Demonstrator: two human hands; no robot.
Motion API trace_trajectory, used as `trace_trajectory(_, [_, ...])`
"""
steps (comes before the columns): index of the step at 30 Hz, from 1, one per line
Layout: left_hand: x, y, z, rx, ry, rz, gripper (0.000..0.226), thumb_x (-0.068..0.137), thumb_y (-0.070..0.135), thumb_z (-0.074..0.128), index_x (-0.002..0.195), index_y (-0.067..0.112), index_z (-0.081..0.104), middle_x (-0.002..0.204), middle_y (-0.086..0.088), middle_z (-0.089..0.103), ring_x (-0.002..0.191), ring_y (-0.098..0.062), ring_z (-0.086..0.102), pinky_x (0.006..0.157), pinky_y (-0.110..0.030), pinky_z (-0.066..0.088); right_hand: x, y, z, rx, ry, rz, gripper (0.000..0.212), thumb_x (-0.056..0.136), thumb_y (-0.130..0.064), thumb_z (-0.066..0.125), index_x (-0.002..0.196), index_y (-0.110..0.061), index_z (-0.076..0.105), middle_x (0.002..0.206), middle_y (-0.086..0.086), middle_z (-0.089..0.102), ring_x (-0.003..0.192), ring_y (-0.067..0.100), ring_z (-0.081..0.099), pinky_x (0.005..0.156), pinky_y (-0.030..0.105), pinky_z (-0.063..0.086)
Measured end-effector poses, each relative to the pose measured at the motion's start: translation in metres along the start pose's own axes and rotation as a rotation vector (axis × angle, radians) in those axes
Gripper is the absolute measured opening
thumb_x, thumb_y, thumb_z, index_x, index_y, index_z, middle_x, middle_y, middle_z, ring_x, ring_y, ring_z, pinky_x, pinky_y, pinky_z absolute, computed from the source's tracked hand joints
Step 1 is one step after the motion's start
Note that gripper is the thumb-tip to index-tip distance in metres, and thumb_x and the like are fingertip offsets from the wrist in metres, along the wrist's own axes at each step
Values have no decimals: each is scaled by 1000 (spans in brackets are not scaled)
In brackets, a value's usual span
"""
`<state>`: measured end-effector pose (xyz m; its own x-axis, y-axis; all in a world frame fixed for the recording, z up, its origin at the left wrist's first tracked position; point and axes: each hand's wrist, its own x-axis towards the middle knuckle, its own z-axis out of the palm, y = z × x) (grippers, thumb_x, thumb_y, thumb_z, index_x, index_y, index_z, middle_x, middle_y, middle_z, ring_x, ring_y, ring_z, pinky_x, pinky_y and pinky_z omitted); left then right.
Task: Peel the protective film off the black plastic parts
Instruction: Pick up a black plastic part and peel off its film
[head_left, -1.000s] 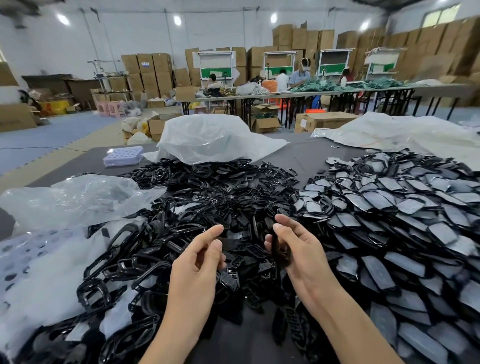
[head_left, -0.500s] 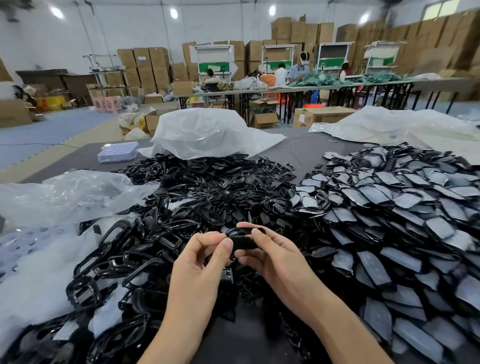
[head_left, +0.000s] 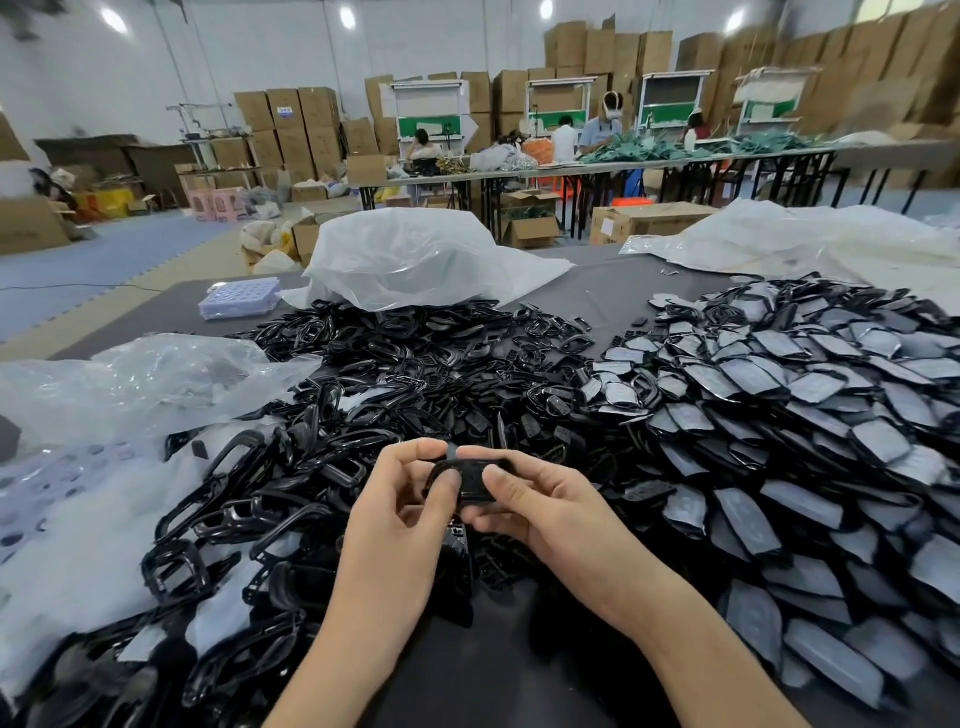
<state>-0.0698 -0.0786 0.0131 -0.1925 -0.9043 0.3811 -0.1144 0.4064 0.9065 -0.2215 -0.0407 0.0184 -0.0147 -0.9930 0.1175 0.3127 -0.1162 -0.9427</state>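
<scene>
I hold one small black plastic part (head_left: 471, 480) above the table, between both hands. My left hand (head_left: 400, 512) pinches its left end with thumb and fingers. My right hand (head_left: 540, 501) grips its right side, thumb on top. A big heap of black frame-shaped parts (head_left: 395, 374) covers the middle and left of the table. On the right lies a heap of flat black parts with greyish film (head_left: 810, 410) on them. Whether film sits on the held part I cannot tell.
Clear plastic bags (head_left: 135, 379) and white sheets lie at the left. A white bag (head_left: 415, 260) stands behind the heaps, a small lilac tray (head_left: 240, 297) beside it. More white sheeting (head_left: 810, 244) sits far right. People work at long tables (head_left: 623, 166) behind, among stacked cartons.
My hands were apart a second ago, the right one holding the part upright. They came together, and both now hold the part, turned flat and lifted a little.
</scene>
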Motion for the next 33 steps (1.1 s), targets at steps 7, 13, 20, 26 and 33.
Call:
trace_trajectory(7, [4, -3, -21, 644, 11, 194, 21, 94, 46, 50, 114, 39, 56, 90, 23, 61, 81, -3, 57, 71, -26, 47, 3, 5, -11, -366, 388, -235, 28, 95, -12, 68, 98, -39, 75, 88, -6, 77, 78, 14, 75, 74, 23, 58])
trace_trajectory(13, [3, -4, -35, 1022, -255, 167, 43, 94, 54, 51, 128, 30, 61, 109, 15, 53, 109, -14, 47, 99, -33, 38, 6, 9, -21, -232, 466, -215, 24, 95, -15, 69, 97, -37, 76, 85, -5, 76, 80, 16, 75, 74, 20, 58])
trace_trajectory(20, [7, -18, -47, 933, -267, 192, 31, 98, 28, 55, 127, 26, 64, 113, 18, 46, 101, 2, 31, 84, -17, 32, 6, 11, -22, -234, 468, -219, 24, 96, -15, 68, 99, -37, 76, 87, -7, 75, 82, 16, 75, 75, 20, 57])
trace_trajectory(26, [10, -18, -42, 952, -192, 225, 12, 97, 34, 59, 102, 26, 66, 98, 15, 53, 95, -11, 48, 84, -27, 40, 3, 8, -17, -188, 447, -199, 25, 95, -13, 68, 96, -36, 77, 85, -5, 75, 81, 15, 75, 73, 21, 57])
trace_trajectory(33, [-5, 3, -4, 183, -78, 86, 15, 101, 25, 54, 109, 34, 62, 79, 7, 69, 72, -8, 63, 69, -16, 47, 2, 1, -2, 237, 279, -71, 16, 78, -18, 73, 91, -25, 80, 98, 6, 77, 84, 18, 75, 73, 28, 61])
